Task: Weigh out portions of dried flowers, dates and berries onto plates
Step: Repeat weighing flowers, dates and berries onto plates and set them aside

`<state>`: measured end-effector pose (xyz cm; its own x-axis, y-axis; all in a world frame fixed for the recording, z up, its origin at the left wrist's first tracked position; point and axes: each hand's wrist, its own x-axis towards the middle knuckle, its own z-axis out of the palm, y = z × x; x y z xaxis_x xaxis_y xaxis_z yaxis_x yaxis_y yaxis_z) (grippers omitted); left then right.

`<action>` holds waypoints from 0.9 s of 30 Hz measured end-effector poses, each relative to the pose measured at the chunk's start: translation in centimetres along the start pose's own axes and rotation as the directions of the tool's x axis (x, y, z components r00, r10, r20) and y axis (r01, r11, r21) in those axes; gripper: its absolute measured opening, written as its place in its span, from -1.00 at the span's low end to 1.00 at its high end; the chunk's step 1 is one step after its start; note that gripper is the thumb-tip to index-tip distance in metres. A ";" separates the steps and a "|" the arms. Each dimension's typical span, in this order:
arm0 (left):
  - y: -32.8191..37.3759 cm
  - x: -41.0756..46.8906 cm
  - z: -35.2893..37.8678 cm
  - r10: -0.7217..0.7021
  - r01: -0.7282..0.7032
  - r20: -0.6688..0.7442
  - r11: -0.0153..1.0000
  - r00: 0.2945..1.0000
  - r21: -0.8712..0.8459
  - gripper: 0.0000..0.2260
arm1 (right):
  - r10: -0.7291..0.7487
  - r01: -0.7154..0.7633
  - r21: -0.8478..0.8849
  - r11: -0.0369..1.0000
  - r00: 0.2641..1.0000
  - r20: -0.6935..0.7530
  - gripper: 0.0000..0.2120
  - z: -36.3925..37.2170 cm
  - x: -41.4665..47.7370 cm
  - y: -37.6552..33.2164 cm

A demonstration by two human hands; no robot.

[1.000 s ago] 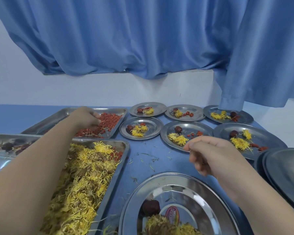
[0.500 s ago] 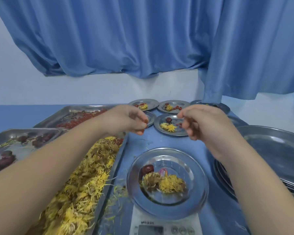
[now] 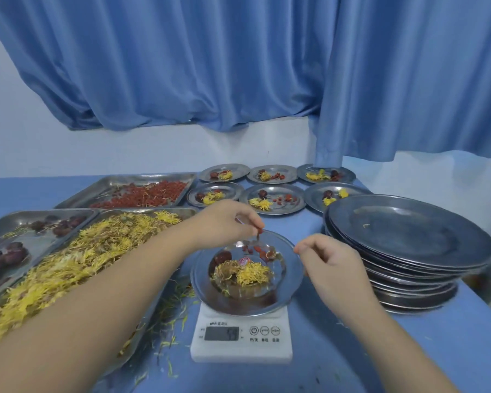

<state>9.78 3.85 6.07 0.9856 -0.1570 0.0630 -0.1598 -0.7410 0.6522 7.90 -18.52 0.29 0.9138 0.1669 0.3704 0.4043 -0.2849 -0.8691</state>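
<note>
A round metal plate (image 3: 291, 282) sits on a small white scale (image 3: 241, 347) on the blue table (image 3: 338, 358). On the plate are a pile of yellow dried flowers (image 3: 253, 275), 1 dark date (image 3: 223, 257) and a few red berries (image 3: 260, 251). The numbers on the scale are too blurry to read.

The left hand (image 3: 227, 222) is just above the far edge of the plate. Its thumb and fingers pinch 1 red berry (image 3: 260, 231). The right hand (image 3: 332, 262) is at the right edge of the plate with its fingers curled and its thumb and first finger tips together. I cannot tell if it holds anything.

On the left are 3 metal trays. The flower tray (image 3: 187, 213) is nearest the scale, under the left arm, and some loose petals lie on the table beside it. The date tray (image 3: 14, 222) is at the far left. The berry tray (image 3: 97, 186) is behind them.

Behind the scale are 6 filled plates (image 3: 301, 207) in 2 rows, each with flowers, a date and berries. On the right is a tall stack of plates (image 3: 408, 236). A blue curtain (image 3: 210, 66) hangs over the white wall at the back.
</note>
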 end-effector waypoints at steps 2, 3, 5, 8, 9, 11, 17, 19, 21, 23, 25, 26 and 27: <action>-0.4 -0.3 0.2 -0.022 0.020 -0.052 0.999 0.998 -0.032 -0.91 | -0.072 0.073 -0.074 0.995 0.997 0.004 -0.77 0.0 -0.5 0.2; -0.6 -0.5 0.4 -0.038 0.034 -0.065 0.998 0.997 -0.061 -0.90 | -0.093 0.093 -0.093 0.991 0.996 0.011 -0.77 0.1 -0.7 0.2; -1.0 -0.8 0.7 -0.072 0.063 -0.078 0.992 0.994 -0.113 -0.89 | -0.113 0.115 -0.111 0.987 0.993 0.023 -0.78 0.0 -0.9 0.3; -1.3 -1.2 0.8 -0.101 0.082 -0.089 0.976 0.991 -0.201 -0.87 | -0.118 0.122 -0.134 0.983 0.992 0.042 -0.81 0.1 -0.9 0.6; -1.3 -1.3 0.7 -0.108 0.085 -0.089 0.969 0.990 -0.230 -0.87 | -0.113 0.118 -0.143 0.983 0.993 0.045 -0.81 0.1 -0.8 0.7; -1.4 -1.6 0.6 -0.116 0.088 -0.086 0.956 0.990 -0.279 -0.86 | -0.104 0.108 -0.153 0.982 0.994 0.038 -0.81 -0.1 -0.7 0.9; -1.8 -3.1 0.8 -0.149 0.081 -0.064 0.796 0.987 -0.600 -0.85 | -0.006 0.018 -0.230 0.973 0.999 0.052 -0.82 0.2 -0.4 1.5; -1.8 -3.7 0.9 -0.167 0.093 -0.039 0.711 0.985 -0.697 -0.85 | 0.073 -0.052 -0.283 0.958 0.995 0.065 -0.84 0.4 -0.4 1.8; -2.0 -4.1 0.9 -0.190 0.100 -0.027 0.626 0.981 -0.774 -0.83 | 0.160 -0.122 -0.331 0.936 0.983 0.088 -0.89 0.6 -0.5 2.1; -2.2 -4.5 0.7 -0.223 0.100 -0.028 0.544 0.974 -0.833 -0.82 | 0.224 -0.169 -0.358 0.918 0.968 0.117 -0.90 0.8 -0.4 2.2; -2.4 -4.7 0.7 -0.248 0.099 -0.026 0.476 0.968 -0.874 -0.82 | 0.282 -0.238 -0.285 0.929 0.952 0.123 -0.90 1.0 -0.3 2.1; -2.4 -4.9 0.7 -0.253 0.098 -0.023 0.455 0.967 -0.885 -0.81 | 0.316 -0.287 -0.207 0.935 0.941 0.122 -0.92 1.1 -0.3 2.0; -2.3 -5.0 0.7 -0.254 0.095 -0.024 0.445 0.967 -0.890 -0.81 | 0.349 -0.335 -0.121 0.935 0.929 0.127 -0.93 1.3 -0.3 2.0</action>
<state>5.23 5.91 3.70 0.9949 0.0522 -0.0865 0.0718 0.2366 0.9690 8.40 -17.94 -1.93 0.9845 0.1751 -0.0008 0.0769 -0.4361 -0.8966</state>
